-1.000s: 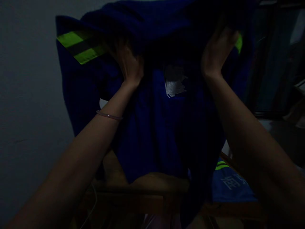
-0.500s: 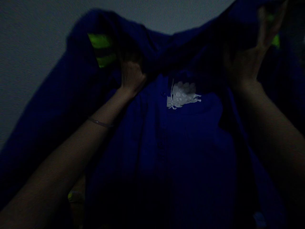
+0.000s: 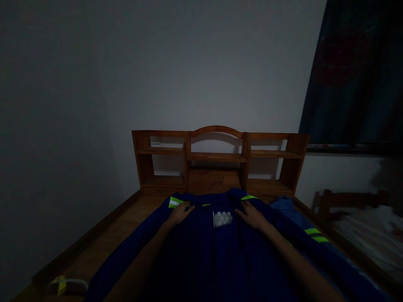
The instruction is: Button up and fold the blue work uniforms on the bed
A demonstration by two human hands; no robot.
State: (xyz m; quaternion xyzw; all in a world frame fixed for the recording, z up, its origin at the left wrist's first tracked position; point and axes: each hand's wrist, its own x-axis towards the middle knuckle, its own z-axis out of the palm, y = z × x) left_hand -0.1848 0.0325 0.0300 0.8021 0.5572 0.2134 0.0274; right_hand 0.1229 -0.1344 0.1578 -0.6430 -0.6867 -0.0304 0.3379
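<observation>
A dark blue work jacket (image 3: pixel 195 247) lies spread with its collar end away from me and its sleeves out to both sides. It has yellow-green reflective stripes at the shoulders and a pale printed patch (image 3: pixel 223 219) on the chest. My left hand (image 3: pixel 179 213) rests on the jacket's left shoulder area beside a stripe, thumb apart from the fingers. On the opposite shoulder area my right hand (image 3: pixel 253 215) lies with its fingers spread. Both hands touch the cloth. Dim light hides the jacket's lower part.
Beneath the jacket is a wooden bed board (image 3: pixel 126 226), with a wooden shelf headboard (image 3: pixel 217 157) against the wall. Lighter blue clothing (image 3: pixel 285 205) lies at the right. A yellow and white item (image 3: pixel 63 284) is at the lower left. A dark window (image 3: pixel 349 84) stands right.
The jacket has gone from being held up close before me to lying spread on the board. Both hands moved down and away with it, and the view now takes in the headboard and window.
</observation>
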